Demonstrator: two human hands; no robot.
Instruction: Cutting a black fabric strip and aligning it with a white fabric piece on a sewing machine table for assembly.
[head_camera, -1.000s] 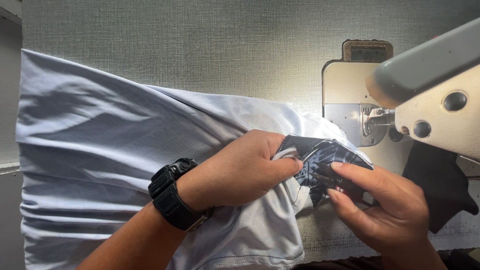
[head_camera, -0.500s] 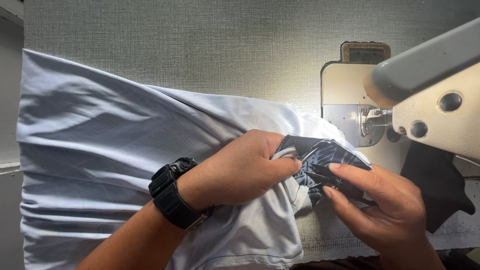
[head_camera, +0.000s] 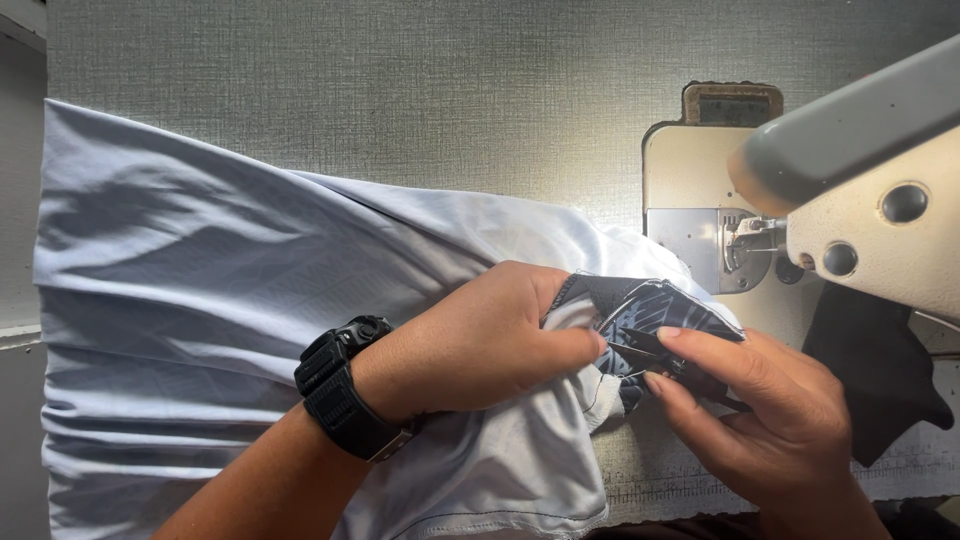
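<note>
Little had shifted over the last second: both hands had stayed at the same spot on the cloth, and only the right hand had edged slightly, its fingers working closer along the dark patterned piece. That right hand was pinching a small dark tool, apparently thread snips, between thumb and forefinger, the tip pointing left toward the seam where the dark piece met the pale cloth. The left hand was closed on a bunched fold of the light grey fabric, fingers curled and pressed together, holding the fold up just beside the snips; a black wristwatch sat on its wrist. The grey fabric spread wide to the left over the textured grey counter, creased in long folds, with a stitched hem showing at the lower edge. Just to the right of the hands stood the sewing machine, its cream-coloured head reaching in from the upper right and its needle area lit brightly. A loose black cloth lay under the machine head, near the right hand but apart from it.
</note>
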